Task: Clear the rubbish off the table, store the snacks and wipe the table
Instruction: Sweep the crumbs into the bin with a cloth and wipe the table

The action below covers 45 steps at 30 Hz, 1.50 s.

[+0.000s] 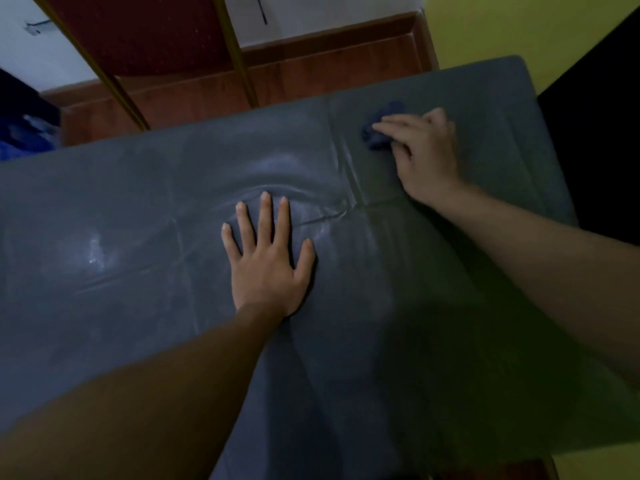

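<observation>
Grey-blue wrinkled table cover is filling most of the view, with pale smears showing at left. Left hand is pressing flat on it near the middle, fingers straight and spread, holding nothing. Right hand is reaching to the far right part, fingers curling over a bunched blue cloth and gripping it against the cover. Red chair is standing on the wood floor beyond the far edge.
</observation>
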Motion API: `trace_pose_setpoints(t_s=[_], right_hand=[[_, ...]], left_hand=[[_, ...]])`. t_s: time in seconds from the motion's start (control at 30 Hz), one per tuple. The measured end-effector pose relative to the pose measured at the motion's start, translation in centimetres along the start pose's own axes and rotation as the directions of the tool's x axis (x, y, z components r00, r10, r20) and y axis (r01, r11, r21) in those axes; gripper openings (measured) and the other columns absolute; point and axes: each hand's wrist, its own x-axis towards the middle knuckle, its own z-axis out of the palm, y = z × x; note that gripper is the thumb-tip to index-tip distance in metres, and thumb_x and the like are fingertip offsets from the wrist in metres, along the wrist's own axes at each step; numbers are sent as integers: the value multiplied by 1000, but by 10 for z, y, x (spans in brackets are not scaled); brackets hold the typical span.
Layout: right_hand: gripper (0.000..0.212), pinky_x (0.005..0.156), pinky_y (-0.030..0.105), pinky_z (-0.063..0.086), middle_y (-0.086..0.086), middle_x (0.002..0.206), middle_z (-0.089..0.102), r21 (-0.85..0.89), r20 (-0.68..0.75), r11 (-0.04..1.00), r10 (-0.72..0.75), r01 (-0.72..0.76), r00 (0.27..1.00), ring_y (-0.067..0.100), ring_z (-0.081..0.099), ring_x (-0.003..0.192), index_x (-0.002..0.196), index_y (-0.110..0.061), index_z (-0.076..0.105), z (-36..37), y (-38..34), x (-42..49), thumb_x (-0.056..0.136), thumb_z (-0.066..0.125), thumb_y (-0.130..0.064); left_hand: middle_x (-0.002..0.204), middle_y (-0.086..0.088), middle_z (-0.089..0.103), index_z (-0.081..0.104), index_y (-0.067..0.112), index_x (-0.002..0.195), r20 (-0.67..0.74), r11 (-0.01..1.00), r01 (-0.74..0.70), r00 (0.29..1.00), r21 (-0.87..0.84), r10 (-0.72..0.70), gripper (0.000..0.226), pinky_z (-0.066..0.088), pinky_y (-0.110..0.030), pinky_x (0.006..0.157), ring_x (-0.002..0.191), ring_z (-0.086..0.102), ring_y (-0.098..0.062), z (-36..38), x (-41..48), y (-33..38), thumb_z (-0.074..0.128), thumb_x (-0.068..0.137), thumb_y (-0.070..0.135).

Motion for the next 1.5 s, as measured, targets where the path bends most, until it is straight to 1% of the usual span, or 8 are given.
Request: trace_pose_setpoints(t_s=[0.27,0.43,0.57,0.7,0.87,1.13,1.37,1.5], right_hand=[[39,79,39,41,-13,136,62,70,218,903,-429,424,877,24,50,94,129,-29,68,-32,-2,-121,94,58,-17],[39,76,45,43,-15,127,67,33,-18,999,-24,25,1000,25,51,89,122,-32,73,-27,-18,-138,89,63,-12],[41,78,39,42,-14,130,65,63,58,988,-146,142,988,23,49,91,126,-31,70,-34,-46,-196,89,64,-14],[41,78,38,43,-11,135,63,58,180,951,-309,303,934,23,49,93,129,-27,69,-51,-45,-255,93,53,-17],[37,77,43,46,-14,131,65,-31,-63,995,90,-92,994,24,51,91,125,-30,71,-58,-39,-270,93,58,-16],[38,75,36,43,-16,136,62,-61,3,996,-67,67,998,21,53,90,128,-34,68,-55,-71,-346,95,58,-17],[42,78,41,41,-11,138,61,-131,-236,837,494,-531,837,22,45,92,133,-32,65,-85,-8,-325,97,52,-15],[42,75,40,44,-9,137,62,-77,-186,916,375,-394,908,21,47,89,131,-28,67,-65,-48,-339,94,58,-11]], left_hand=[[166,2,-9,-2,27,158,-31,1000,-6,1000,12,6,68,-6,-57,120,150,-16,-31,0,0,5,11,99,59],[166,5,3,10,26,158,-59,987,-156,986,34,158,58,-1,-57,121,152,-6,-32,0,-2,6,10,103,44],[162,-1,26,30,19,154,-97,907,-409,903,100,418,52,18,-55,118,149,21,-29,-1,-2,9,26,104,32],[159,-2,32,34,19,151,-94,926,-368,922,88,376,50,19,-56,117,147,24,-32,-2,0,18,33,102,27],[156,-6,36,38,17,149,-164,931,-362,922,-38,352,50,18,-55,119,145,27,-32,-3,-8,40,35,101,28],[166,4,8,13,32,156,-24,915,-401,915,42,402,65,-5,-66,116,149,-5,-45,20,-29,124,17,98,59],[166,0,-2,6,29,158,-14,895,-435,899,99,438,73,-6,-63,117,151,-11,-30,24,-27,125,11,95,66],[166,1,-4,5,30,158,-17,893,-445,895,66,447,72,-7,-61,118,152,-11,-24,26,-26,125,14,96,65]])
